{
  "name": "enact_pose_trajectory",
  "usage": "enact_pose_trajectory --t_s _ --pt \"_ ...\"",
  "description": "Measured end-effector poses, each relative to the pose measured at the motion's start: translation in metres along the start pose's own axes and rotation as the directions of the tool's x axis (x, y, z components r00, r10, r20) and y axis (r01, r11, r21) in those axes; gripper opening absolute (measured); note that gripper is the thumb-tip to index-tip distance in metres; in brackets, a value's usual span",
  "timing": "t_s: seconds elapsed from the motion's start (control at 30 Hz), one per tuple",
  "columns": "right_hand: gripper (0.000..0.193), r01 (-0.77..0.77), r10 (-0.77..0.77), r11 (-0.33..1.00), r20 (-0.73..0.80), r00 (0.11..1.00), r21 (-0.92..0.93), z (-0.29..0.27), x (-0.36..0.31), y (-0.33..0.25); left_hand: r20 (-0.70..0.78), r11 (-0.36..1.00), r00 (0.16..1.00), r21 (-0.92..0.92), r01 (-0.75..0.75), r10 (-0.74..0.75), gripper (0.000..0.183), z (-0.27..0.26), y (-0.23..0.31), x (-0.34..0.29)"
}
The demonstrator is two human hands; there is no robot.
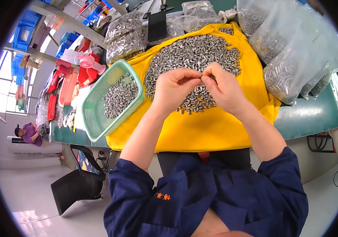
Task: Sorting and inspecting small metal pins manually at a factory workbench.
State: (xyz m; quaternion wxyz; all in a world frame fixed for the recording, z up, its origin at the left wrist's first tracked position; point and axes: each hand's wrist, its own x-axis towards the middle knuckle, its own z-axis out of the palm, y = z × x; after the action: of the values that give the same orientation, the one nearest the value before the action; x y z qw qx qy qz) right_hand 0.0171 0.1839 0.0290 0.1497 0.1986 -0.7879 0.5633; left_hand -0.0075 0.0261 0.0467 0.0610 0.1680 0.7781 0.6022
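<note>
My left hand [175, 87] and my right hand [223, 87] meet fingertip to fingertip over the near part of a heap of small silver metal pieces [190, 51]. Both are closed in a pinch, thumbs against forefingers. Whatever lies between the fingertips is too small and covered to name. Beneath the heap a yellow cloth [200, 134] is spread over the table. To the left of my left hand, a pale green perforated plastic basket [92, 108] stands partly on the cloth, with many similar metal pieces [118, 98] inside.
Clear bags of metal pieces [124, 35] lie at the back left beside a black phone [157, 26]. More filled bags [280, 79] crowd the right. A pink fan [88, 62] and red bins stand beyond the basket. A black chair [76, 187] and a person [30, 134] are at left.
</note>
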Motion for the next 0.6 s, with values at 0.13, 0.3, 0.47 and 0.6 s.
enact_pose_trajectory --t_s 0.13,0.3,0.47,0.6 --pt "0.007 -0.019 0.021 0.999 -0.082 0.996 0.033 -0.002 0.005 0.001 0.046 0.952 0.983 0.244 -0.185 0.18 0.01 -0.003 0.016 0.012" --pt "0.007 -0.06 0.06 0.998 -0.104 0.993 -0.001 -0.014 0.012 -0.001 0.139 0.768 0.888 0.455 -0.45 0.438 0.013 0.0 0.027 0.025" --pt "0.003 0.088 -0.118 0.985 -0.214 0.97 -0.146 -0.025 0.006 -0.003 0.186 0.735 0.904 0.531 -0.421 0.384 0.013 -0.007 0.031 0.03" --pt "0.002 0.012 -0.029 0.998 -0.328 0.944 -0.055 -0.043 0.0 -0.021 -0.012 0.919 1.0 0.394 0.002 0.003 0.017 -0.048 0.023 0.044"
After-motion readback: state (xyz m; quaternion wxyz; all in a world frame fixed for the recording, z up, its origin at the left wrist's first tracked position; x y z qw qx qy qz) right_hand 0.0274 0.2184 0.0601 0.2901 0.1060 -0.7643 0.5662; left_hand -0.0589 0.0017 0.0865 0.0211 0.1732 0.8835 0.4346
